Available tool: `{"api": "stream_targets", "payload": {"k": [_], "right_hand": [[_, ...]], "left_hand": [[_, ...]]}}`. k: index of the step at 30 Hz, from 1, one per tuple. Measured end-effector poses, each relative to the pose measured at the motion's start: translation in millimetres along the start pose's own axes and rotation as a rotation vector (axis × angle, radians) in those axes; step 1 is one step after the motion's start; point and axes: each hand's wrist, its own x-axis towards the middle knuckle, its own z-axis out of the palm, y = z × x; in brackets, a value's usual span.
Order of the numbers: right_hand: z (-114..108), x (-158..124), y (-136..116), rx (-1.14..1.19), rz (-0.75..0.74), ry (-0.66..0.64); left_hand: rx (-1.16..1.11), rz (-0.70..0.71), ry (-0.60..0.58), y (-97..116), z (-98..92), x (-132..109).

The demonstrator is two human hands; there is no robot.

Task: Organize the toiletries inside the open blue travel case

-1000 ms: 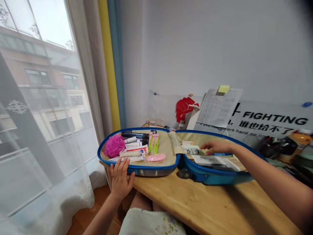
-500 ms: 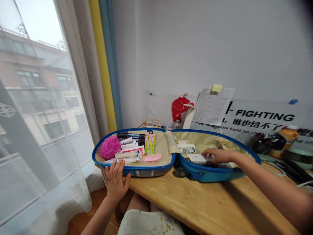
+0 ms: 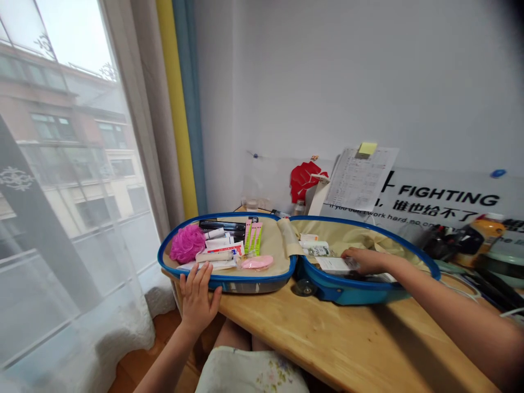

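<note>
Here was the right hand [image 3: 366, 261], down inside the right half [image 3: 368, 293] of the open suitcase [image 3: 254, 280], and this was where the work lay! Its fingers curved downward, part bent, at the end of a flat white packet [image 3: 332, 265]; whether they had hold of it or only touched it, you could not tell, because the hand itself covered the spot. The packet lay low near the front wall, with a white bottle [image 3: 321, 249] just behind it.

Over on the other side, the left hand [image 3: 198, 297] lay spread along the near rim, fingers a little apart, nothing in its grasp, apparently steadying the case on the wooden surface [image 3: 327, 333]. Behind those fingertips sat a white tube [image 3: 215, 256], with a pink puff [image 3: 187, 243] to its left and a pink oval item [image 3: 257, 262] to its right.

So the step in hand looked like handling or settling the packet among its neighbours. The next move called for a light, sure touch at that packet's edge, keeping clear of the bottle, with the left hand's pressure on the rim kept gentle.
</note>
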Motion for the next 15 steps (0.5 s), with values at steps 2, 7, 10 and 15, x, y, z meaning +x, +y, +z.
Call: {"api": "stream_targets", "payload": {"k": [2, 7, 10, 15], "right_hand": [[-2, -2, -1, 0.005, 0.013, -0.019], [-11, -7, 0, 0.043, 0.032, -0.021], [-19, -8, 5, 0.072, 0.022, 0.032], [-38, -8, 18, 0.118, -0.007, 0.197]], "left_hand": [[-0.001, 0.000, 0.002, 1, -0.7, 1], [0.004, 0.012, 0.010, 1, -1.1, 1], [0.003, 0.005, 0.004, 0, 0.2, 0], [0.015, 0.006, -0.001, -1, 0.9, -1]]}}
